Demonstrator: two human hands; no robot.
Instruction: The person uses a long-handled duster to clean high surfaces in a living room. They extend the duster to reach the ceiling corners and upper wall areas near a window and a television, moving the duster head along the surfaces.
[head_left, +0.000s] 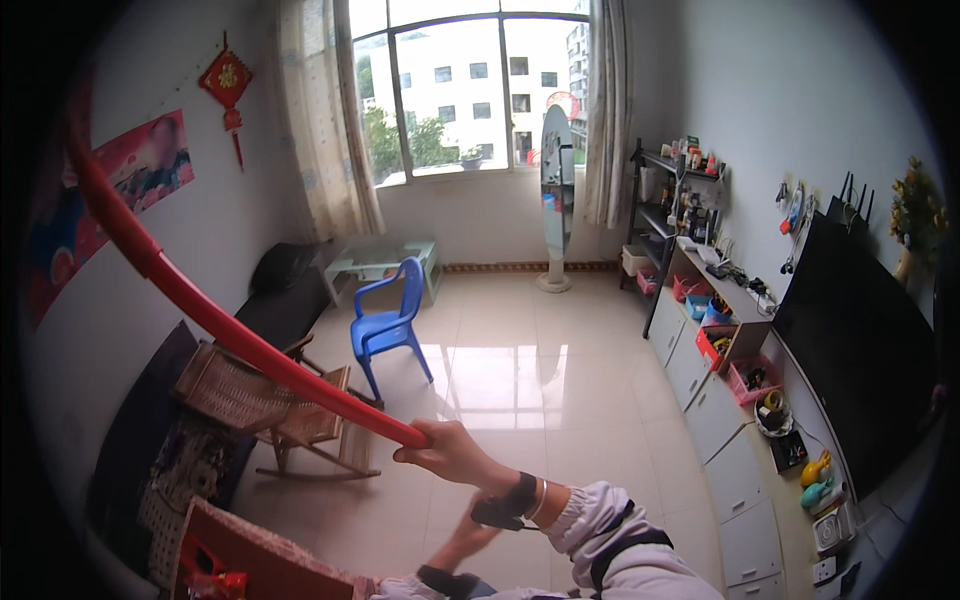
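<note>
A long red pole (277, 360), curved by the lens, runs from the upper left down to the middle of the view. My right hand (450, 452) is closed round its lower end, with a black strap and a light bracelet at the wrist. Below and partly behind the right forearm is my left hand (469, 536); a black device at the right wrist covers part of it, so its fingers cannot be made out. The far end of the pole fades into the dark rim at the upper left, near the wall posters.
A wooden rocking chair (300, 412) and a blue plastic chair (386, 330) stand left of centre. Behind them is a glass table (382, 259). An oval standing mirror (556, 187) is near the window. White cabinets (739, 472) and a large television (862, 345) line the right side.
</note>
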